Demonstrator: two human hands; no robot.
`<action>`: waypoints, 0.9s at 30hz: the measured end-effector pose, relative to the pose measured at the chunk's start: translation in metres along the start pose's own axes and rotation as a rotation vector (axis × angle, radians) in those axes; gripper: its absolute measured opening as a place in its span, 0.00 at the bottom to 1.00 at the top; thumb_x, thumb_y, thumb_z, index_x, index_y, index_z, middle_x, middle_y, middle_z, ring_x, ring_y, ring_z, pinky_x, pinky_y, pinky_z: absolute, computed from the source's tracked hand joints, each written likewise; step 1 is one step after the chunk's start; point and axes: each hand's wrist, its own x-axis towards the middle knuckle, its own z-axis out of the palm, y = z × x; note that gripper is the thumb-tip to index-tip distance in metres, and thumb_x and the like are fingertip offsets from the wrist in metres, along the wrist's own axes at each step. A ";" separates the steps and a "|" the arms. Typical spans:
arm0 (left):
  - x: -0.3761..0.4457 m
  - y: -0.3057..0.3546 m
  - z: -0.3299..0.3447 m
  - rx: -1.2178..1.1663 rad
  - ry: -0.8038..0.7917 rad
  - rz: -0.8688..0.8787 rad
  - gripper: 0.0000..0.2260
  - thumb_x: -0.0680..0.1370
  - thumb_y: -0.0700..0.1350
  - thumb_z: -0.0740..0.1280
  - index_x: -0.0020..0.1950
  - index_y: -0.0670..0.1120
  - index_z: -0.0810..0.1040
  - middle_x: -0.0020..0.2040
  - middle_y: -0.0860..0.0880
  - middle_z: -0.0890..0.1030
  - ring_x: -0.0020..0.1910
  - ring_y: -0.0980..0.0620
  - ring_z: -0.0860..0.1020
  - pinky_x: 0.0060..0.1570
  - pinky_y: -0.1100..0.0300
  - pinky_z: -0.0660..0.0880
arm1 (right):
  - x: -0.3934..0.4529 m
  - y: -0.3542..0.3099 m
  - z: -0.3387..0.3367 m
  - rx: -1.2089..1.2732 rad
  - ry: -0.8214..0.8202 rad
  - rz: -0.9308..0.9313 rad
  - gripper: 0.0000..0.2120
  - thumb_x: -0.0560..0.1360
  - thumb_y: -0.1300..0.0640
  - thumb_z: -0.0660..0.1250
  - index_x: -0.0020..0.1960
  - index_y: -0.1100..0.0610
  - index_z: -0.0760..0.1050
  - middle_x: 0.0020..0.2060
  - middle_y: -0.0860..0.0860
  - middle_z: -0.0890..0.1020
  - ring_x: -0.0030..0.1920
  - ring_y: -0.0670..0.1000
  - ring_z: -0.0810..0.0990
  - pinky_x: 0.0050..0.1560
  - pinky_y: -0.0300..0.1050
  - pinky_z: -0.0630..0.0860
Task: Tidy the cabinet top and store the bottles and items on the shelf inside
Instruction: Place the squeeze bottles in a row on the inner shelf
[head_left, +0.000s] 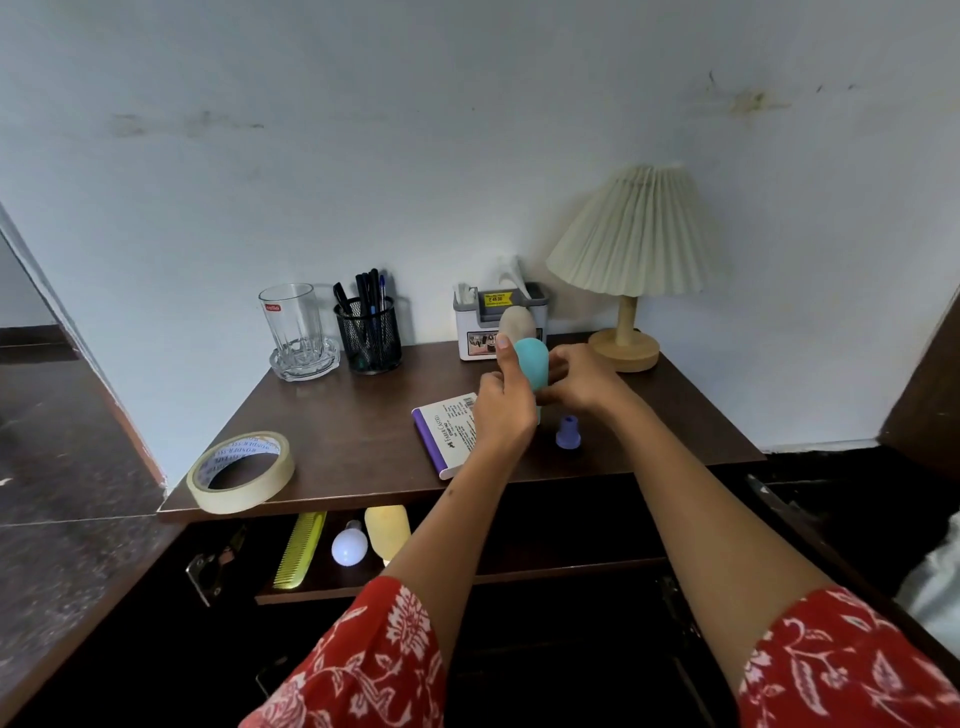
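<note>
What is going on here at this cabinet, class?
A person holds a teal bottle upright over the cabinet top with the left hand, thumb up its side; the right hand touches it too. A small purple bottle, tape roll and white box wait on top. A comb, bulb and yellow bottle lie on the shelf inside.

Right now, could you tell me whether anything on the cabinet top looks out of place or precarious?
Yes: the roll of masking tape sits at the front left corner of the cabinet top, overhanging its edge, so it might slip off. Nothing looks spilled or broken.
</note>
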 end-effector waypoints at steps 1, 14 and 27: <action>-0.001 0.001 0.001 0.011 -0.007 0.001 0.36 0.77 0.67 0.42 0.63 0.40 0.73 0.57 0.43 0.77 0.56 0.44 0.74 0.55 0.54 0.68 | 0.001 0.001 0.001 -0.007 0.007 -0.007 0.21 0.67 0.63 0.75 0.58 0.60 0.75 0.55 0.56 0.82 0.56 0.54 0.80 0.56 0.49 0.77; -0.024 0.009 -0.031 -0.114 0.028 0.223 0.29 0.79 0.62 0.43 0.65 0.49 0.73 0.55 0.51 0.78 0.54 0.52 0.75 0.49 0.64 0.67 | -0.029 -0.032 0.004 0.108 0.185 -0.181 0.21 0.66 0.61 0.75 0.59 0.59 0.77 0.51 0.55 0.84 0.52 0.53 0.82 0.56 0.52 0.77; -0.073 -0.036 -0.090 -0.204 0.187 0.227 0.28 0.78 0.64 0.46 0.61 0.47 0.75 0.55 0.50 0.79 0.57 0.54 0.76 0.56 0.60 0.71 | -0.097 -0.056 0.069 0.268 0.167 -0.210 0.16 0.67 0.60 0.75 0.54 0.55 0.78 0.48 0.49 0.84 0.46 0.44 0.79 0.41 0.25 0.71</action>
